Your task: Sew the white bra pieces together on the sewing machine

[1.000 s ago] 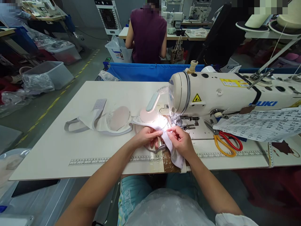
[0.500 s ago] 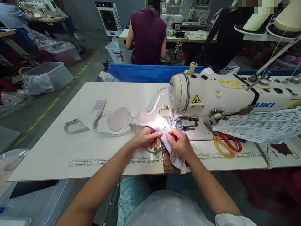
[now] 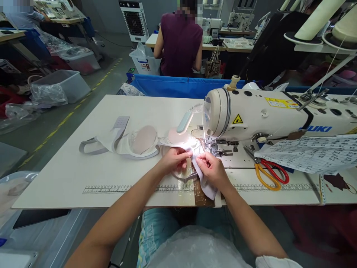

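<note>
A pale bra (image 3: 131, 143) with pinkish cup pads stretches across the white table, its left wing and a strap loop lying flat. My left hand (image 3: 175, 159) pinches the bra's edge just in front of the needle area. Close beside it, my right hand (image 3: 209, 167) grips the lilac-white wing, whose end hangs towards the table's front edge. Both hands are closed. The sewing machine (image 3: 245, 111) stands behind them, with its lamp shining on the fabric by the presser foot (image 3: 209, 145). The exact spot under the needle is lost in glare.
Scissors (image 3: 269, 173) with red and yellow handles lie right of the hands, beside a printed sheet (image 3: 309, 154). A ruler strip (image 3: 111, 190) runs along the table's front. Thread cones (image 3: 318, 22) stand at upper right. A person (image 3: 181, 44) sits beyond the blue cloth trough (image 3: 173, 85).
The view has shifted slightly, so the table and machine appear a little further right. Both hands keep their hold on the bra, with hardly any movement.
</note>
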### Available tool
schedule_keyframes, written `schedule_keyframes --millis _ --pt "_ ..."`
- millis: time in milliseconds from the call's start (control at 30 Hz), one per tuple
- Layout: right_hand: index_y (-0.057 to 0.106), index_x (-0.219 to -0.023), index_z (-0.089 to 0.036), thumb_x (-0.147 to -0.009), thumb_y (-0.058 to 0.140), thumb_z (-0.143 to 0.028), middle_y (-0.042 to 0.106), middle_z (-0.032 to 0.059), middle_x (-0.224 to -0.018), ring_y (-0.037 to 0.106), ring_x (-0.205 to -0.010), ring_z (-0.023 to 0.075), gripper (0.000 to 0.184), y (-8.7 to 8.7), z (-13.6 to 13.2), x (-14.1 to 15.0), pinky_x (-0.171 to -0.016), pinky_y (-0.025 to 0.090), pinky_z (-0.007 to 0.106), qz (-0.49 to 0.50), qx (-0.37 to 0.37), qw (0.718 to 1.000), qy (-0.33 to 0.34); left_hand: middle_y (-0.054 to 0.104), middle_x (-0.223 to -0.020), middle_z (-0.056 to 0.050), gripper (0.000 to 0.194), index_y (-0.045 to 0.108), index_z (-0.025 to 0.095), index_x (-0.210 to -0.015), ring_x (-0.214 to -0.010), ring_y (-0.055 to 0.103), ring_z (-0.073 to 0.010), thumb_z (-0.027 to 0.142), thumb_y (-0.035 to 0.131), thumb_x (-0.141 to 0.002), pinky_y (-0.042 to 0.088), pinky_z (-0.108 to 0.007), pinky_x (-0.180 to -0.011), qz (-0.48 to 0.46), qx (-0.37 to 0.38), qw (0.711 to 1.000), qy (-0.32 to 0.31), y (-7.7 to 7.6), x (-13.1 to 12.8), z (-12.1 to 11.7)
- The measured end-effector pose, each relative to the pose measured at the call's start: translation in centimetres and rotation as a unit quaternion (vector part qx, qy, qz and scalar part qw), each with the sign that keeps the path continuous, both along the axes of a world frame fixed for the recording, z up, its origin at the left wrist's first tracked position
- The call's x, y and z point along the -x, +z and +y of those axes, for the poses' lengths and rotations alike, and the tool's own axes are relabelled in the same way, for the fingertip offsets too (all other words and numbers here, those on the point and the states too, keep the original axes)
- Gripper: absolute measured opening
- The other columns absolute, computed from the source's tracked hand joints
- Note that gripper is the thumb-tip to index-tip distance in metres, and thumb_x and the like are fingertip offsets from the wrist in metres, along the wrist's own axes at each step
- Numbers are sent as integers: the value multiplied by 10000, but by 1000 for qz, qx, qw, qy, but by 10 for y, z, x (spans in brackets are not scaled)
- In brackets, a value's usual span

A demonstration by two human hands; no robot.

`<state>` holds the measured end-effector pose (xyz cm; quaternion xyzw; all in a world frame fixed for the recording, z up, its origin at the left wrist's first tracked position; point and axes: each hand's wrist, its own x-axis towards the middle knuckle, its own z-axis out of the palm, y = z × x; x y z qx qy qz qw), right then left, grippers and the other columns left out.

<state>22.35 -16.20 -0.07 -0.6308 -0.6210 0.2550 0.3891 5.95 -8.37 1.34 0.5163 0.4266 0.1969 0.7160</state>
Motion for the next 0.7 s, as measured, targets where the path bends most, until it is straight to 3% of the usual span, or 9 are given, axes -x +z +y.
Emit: schedule_keyframes --millis 167,333,500,700 --pt "623 -1075 -188 -882 479 -298 416 -64 -537 417 -502 109 264 8 3 -3 -525 337 222 -58 -35 998 4 604 -465 -8 163 548 124 -764 -345 496 -65 251 613 -843 337 -144 -350 -36 33 999 11 1 -1 0" --pt "692 -955 -184 -860 494 -255 454 -32 -537 427 -515 117 231 15 15 -9 -528 315 232 -154 -81 983 55 690 -658 -68 139 577 96 -855 -597 701 -156 212 650 -829 510 -170 -461 -72 60 996 17 -3 0 2" --pt "674 -809 -182 -879 490 -272 472 -21 -547 422 -521 115 216 10 19 -10 -537 313 234 -170 -108 977 67 725 -754 -107 141 614 80 -889 -721 730 -187 195 664 -825 569 -189 -556 -90 77 993 9 -4 2 3" --pt "633 -814 -179 -885 467 -238 479 -20 -564 405 -504 114 190 4 16 -9 -535 309 244 -173 -118 976 60 735 -735 -123 125 608 84 -858 -739 732 -194 198 655 -832 579 -205 -591 -75 80 994 13 -4 1 3"
